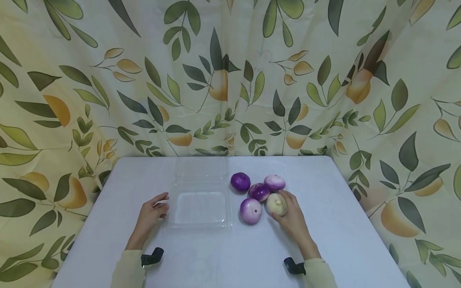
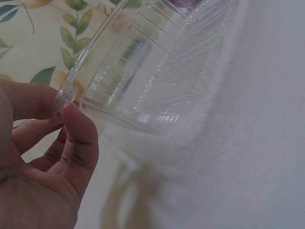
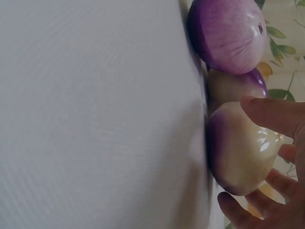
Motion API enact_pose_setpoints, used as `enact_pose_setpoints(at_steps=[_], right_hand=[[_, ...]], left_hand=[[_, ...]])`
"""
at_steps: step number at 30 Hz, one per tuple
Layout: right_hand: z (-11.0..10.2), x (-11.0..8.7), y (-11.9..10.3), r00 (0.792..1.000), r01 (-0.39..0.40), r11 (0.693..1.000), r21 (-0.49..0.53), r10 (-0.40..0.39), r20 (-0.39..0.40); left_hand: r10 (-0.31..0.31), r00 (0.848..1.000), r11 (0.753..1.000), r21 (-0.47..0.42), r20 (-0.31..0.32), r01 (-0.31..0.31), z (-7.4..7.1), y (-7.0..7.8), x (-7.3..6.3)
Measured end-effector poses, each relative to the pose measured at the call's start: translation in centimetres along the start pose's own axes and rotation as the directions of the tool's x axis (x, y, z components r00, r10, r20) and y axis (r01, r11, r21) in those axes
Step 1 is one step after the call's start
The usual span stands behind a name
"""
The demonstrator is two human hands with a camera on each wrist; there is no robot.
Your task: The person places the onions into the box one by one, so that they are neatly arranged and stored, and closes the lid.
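A clear plastic clamshell container (image 1: pixel 199 227) lies on the table with its lid (image 1: pixel 201 170) folded back. At its left side, my left hand (image 1: pixel 149 214) pinches the rim between thumb and fingers, as the left wrist view shows closely. My right hand (image 1: pixel 293 220) holds a pale onion (image 1: pixel 276 205), thumb on one side and fingers curled round the other. This onion (image 3: pixel 243 148) has a purple patch low down and sits at the table surface. Beside it are a pink-purple onion (image 1: pixel 251 211), a darker purple onion (image 1: pixel 259 192) and a light one (image 1: pixel 275 182).
A deep purple onion (image 1: pixel 240 182) stands near the container's right side. White cloth covers the table (image 1: pixel 201 260). Behind it hangs a leaf-patterned curtain (image 1: pixel 230 80). Each wrist wears a black camera mount, such as the left mount (image 1: pixel 153 257).
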State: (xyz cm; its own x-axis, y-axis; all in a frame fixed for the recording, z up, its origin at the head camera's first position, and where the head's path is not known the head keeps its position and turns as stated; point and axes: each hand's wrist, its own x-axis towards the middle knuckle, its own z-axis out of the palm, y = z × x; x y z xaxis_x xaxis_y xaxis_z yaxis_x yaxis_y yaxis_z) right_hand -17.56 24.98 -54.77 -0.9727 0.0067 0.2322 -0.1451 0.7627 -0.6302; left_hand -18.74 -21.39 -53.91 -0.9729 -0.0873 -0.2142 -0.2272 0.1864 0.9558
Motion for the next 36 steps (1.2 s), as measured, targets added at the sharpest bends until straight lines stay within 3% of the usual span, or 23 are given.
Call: enact_pose_setpoints(at_steps=[18,25,36], right_hand=[[0.6,0.4,0.5,0.993,-0.084,0.997,-0.002,0.083,0.085],[-0.4,0.2,-0.2,0.994,-0.106,0.994,0.003,0.106,0.039],[-2.2,0.0,-2.4,0.999,-0.018,1.0,0.019,0.018,-0.036]], left_hand=[[0.004,1.0,1.0,-0.014,0.014,-0.004,-0.2,-0.3,0.1],[0.022,1.0,0.999,-0.024,0.021,-0.021,-0.2,-0.3,0.0],[-0.008,1.0,1.0,-0.018,0.021,0.008,-0.2,-0.2,0.2]])
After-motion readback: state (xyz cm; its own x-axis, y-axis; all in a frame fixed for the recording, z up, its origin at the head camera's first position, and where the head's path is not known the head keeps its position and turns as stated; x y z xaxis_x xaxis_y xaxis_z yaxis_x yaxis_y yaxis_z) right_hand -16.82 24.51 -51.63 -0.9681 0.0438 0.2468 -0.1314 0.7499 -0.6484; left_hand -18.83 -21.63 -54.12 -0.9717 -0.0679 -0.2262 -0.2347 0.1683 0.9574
